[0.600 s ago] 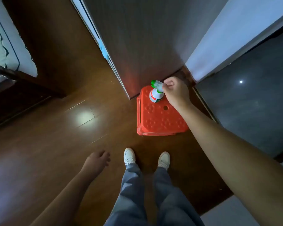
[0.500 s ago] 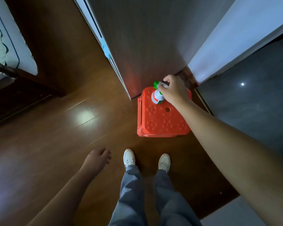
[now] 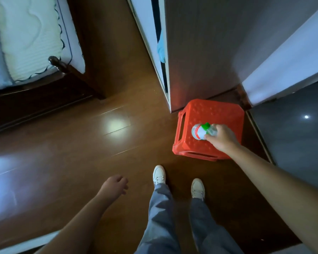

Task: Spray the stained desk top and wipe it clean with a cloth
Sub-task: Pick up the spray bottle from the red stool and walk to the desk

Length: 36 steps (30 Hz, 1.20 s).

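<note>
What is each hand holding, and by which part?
The right hand grips the spray bottle by its top end, with the fingers around the green spray head. The left hand holds nothing.

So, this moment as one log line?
right hand: grips white green-capped spray bottle | bottle: tilted over red plastic stool | left hand: idle, empty

Glossy brown wooden floor (image 3: 77, 147). A red plastic stool (image 3: 217, 114) stands on it against a cabinet side (image 3: 200, 52). A dark bed frame (image 3: 44, 99) stands well apart, at left. Two white shoes (image 3: 159, 174) stand near the stool. A spray bottle (image 3: 198, 132) tilts over the stool's top; contact unclear.
</note>
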Each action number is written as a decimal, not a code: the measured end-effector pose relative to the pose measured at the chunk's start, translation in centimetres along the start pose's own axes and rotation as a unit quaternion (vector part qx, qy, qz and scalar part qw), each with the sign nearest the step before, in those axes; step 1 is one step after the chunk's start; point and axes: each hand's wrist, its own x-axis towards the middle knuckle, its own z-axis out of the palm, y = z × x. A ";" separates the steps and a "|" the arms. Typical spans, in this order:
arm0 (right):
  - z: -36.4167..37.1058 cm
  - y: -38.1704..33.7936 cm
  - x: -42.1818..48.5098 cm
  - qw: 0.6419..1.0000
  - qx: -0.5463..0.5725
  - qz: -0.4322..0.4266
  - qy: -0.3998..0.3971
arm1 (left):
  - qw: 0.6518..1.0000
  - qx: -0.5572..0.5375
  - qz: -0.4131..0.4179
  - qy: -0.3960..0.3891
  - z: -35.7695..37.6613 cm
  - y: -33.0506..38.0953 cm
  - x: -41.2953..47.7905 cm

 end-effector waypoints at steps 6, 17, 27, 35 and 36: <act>1.2 2.8 -11.8 0.997 0.067 0.005 -0.043 | 0.994 -0.087 -0.027 0.057 2.3 -4.9 -5.4; 2.4 2.9 -25.7 0.985 0.013 -0.142 -0.096 | 0.945 -0.276 -0.081 0.155 12.5 -17.2 -18.2; 5.6 -4.7 -28.4 0.961 -0.054 -0.241 -0.122 | 0.857 -0.443 -0.203 0.169 16.7 -30.7 -22.3; 9.2 -12.0 -31.0 0.961 -0.053 -0.249 -0.103 | 0.852 -0.480 -0.131 0.164 10.9 -32.5 -19.1; 9.6 -12.9 -31.2 0.959 -0.059 -0.254 -0.107 | 0.851 -0.484 -0.108 0.172 9.9 -32.7 -18.9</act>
